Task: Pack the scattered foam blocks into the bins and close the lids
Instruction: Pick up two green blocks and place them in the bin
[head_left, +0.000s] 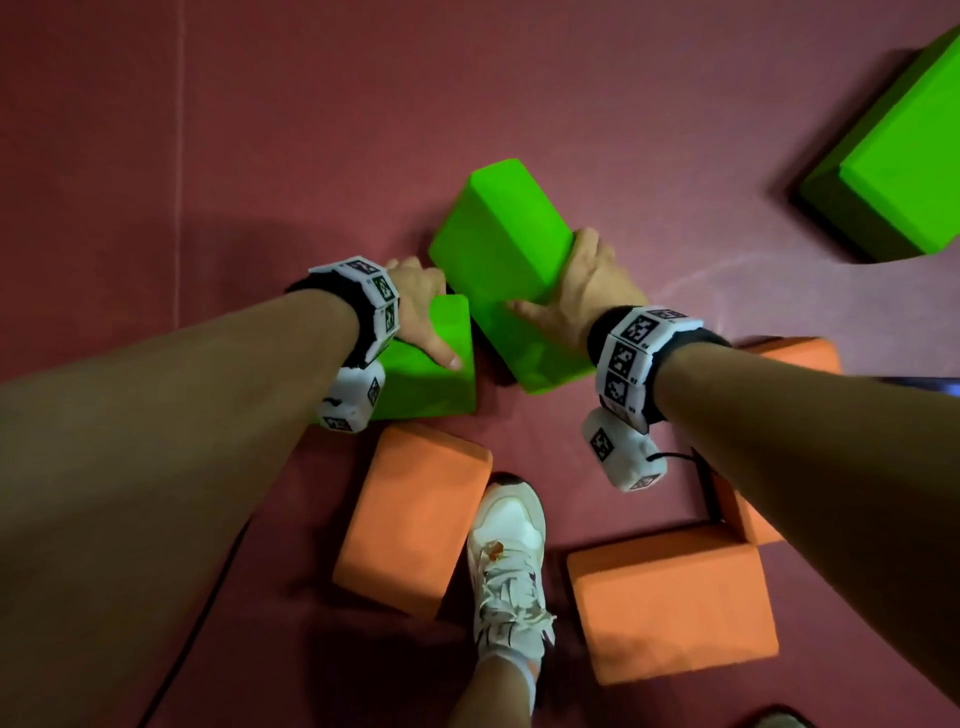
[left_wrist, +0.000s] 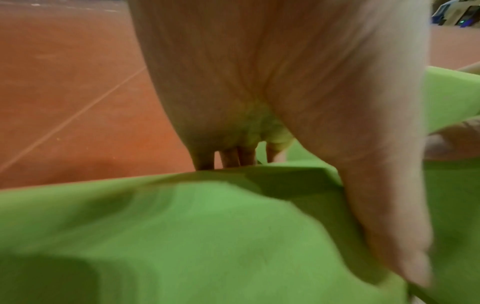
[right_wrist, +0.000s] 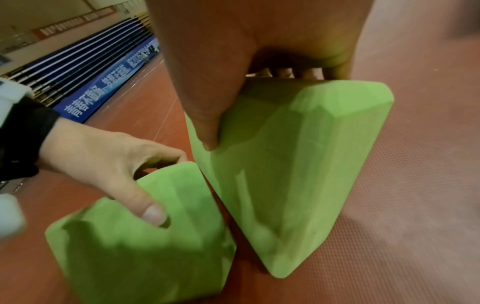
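Matt green foam blocks (right_wrist: 291, 164); finely textured floor (right_wrist: 402, 185)

Bare red floor (head_left: 260, 130) lies open from nine to one o'clock of the hands, while a green foam block (head_left: 893, 171) stands at two o'clock and orange foam blocks (head_left: 410, 519) and a white shoe (head_left: 506, 545) crowd six o'clock.

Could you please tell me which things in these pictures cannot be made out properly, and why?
- Bins and lids: in no view.
- Far green block: cut off by the head view's right edge.
- Orange block by the right forearm: mostly hidden behind that arm.
- Left hand fingers: tips hidden behind the left green block in the blurred left wrist view.
- Right hand fingers: mostly hidden behind the tilted green block.
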